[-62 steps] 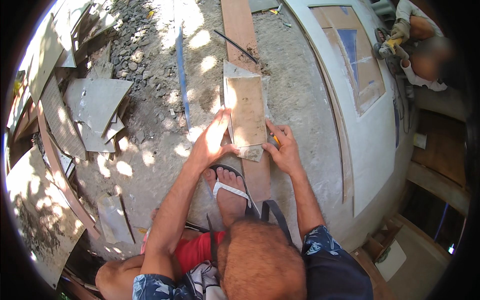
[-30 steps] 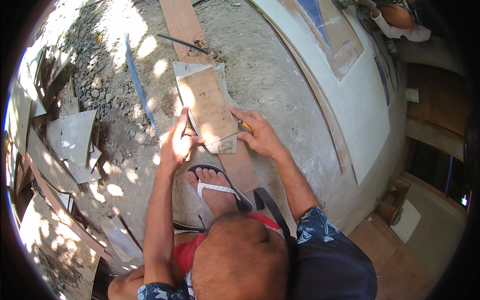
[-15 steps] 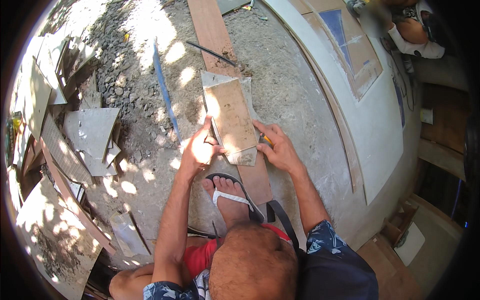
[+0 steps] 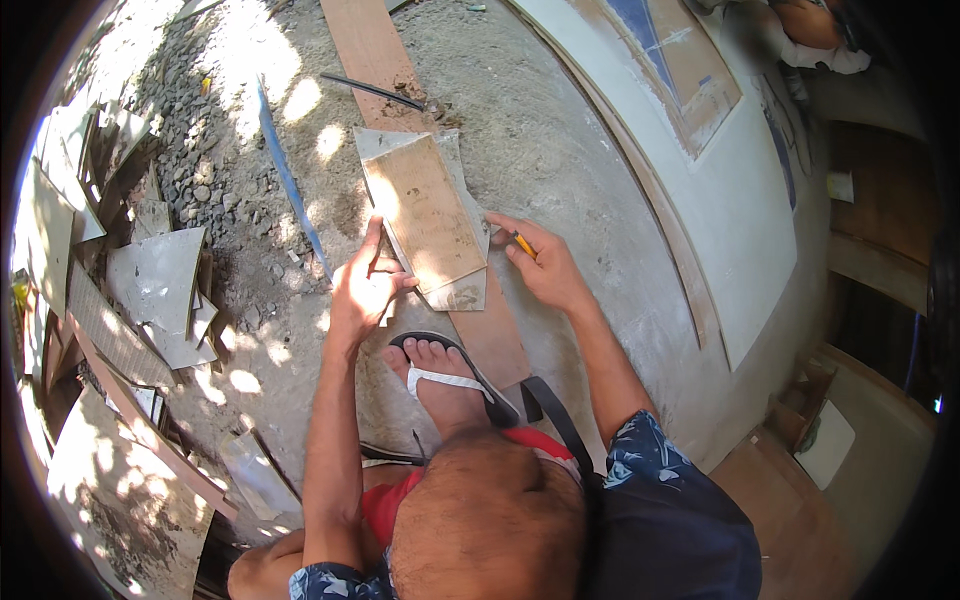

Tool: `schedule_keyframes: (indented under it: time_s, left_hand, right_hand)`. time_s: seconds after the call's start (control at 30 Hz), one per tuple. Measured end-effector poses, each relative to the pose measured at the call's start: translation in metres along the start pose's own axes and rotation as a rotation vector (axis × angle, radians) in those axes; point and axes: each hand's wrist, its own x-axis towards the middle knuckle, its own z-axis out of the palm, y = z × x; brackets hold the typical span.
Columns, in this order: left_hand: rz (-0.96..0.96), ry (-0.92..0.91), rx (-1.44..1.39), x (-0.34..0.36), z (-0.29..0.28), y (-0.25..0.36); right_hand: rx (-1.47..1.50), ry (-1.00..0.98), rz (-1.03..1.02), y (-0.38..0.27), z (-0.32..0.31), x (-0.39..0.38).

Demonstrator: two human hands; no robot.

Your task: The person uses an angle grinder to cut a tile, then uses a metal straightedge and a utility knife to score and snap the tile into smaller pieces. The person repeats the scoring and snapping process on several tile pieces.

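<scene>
A small tan rectangular board (image 4: 430, 215) lies on top of a grey, irregular-edged sheet (image 4: 465, 295), and both rest across a long reddish-brown plank (image 4: 495, 350). My left hand (image 4: 362, 292) steadies the tan board at its lower left: the index finger stretches along the left edge and the thumb presses near the bottom corner. My other fingers there are curled. To the right of the stack, a little apart from it, my right hand (image 4: 545, 262) grips a yellow pencil (image 4: 523, 244), its index finger reaching toward the board's right edge.
Broken sheet offcuts (image 4: 155, 285) pile up on the left beside gravel (image 4: 195, 165). A blue strip (image 4: 290, 180) and a dark rod (image 4: 372, 90) lie on the concrete. A large pale panel (image 4: 700, 200) stretches along the right. My sandalled foot (image 4: 445, 385) is close below the boards. Another person (image 4: 815, 30) is at top right.
My right hand has drawn away from the stack's right edge, with the pencil now showing more clearly. My left hand stays on the tan board. The whole view has shifted slightly.
</scene>
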Motion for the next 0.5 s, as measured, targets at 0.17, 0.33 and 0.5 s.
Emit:
schedule_keyframes:
  time_s: [0.17, 0.33, 0.5]
  left_hand:
    - [0.162, 0.056, 0.043, 0.004, -0.009, -0.024]
    - [0.127, 0.082, 0.001, 0.007, -0.001, -0.017]
    - [0.081, 0.032, -0.061, 0.004, -0.004, -0.017]
  right_hand:
    - [-0.074, 0.036, -0.035, -0.008, 0.009, 0.000]
    - [-0.102, 0.046, -0.089, -0.007, 0.021, -0.008]
    - [-0.141, -0.027, -0.050, -0.015, 0.026, -0.005]
